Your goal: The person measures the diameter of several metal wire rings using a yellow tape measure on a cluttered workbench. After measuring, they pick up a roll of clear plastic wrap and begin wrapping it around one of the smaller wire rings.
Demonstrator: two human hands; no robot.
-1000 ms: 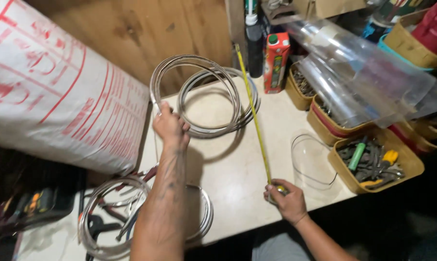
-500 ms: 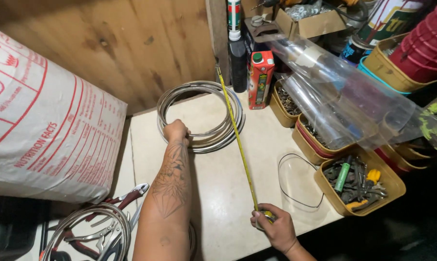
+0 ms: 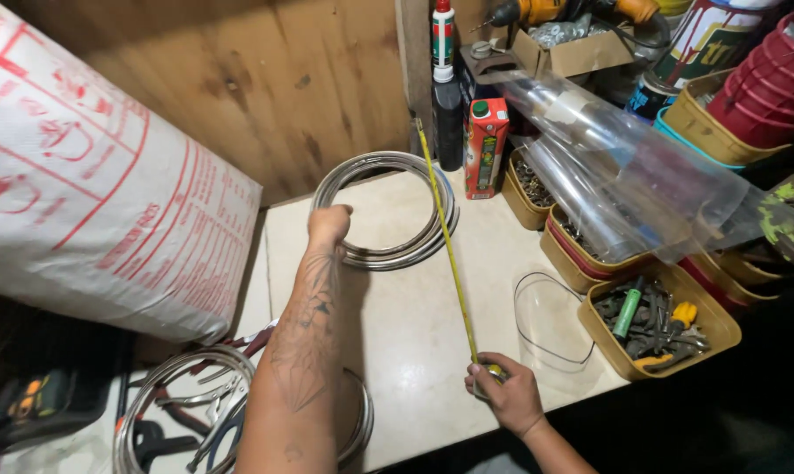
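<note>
Left hand (image 3: 329, 224) closed in a fist at the near edge of the silver wire coil (image 3: 388, 211), gripping its strands; the coil lies flat on the pale tabletop (image 3: 406, 333), toward the wooden wall. Right hand (image 3: 507, 397) curled around the tape measure case at the table's front edge. Yellow tape blade (image 3: 445, 237) runs taut from there across the coil's right side. Beside it: clear plastic container (image 3: 550, 320), yellow tool bin (image 3: 665, 320), red carton (image 3: 486, 145). White printed sack (image 3: 90, 193) at left.
</note>
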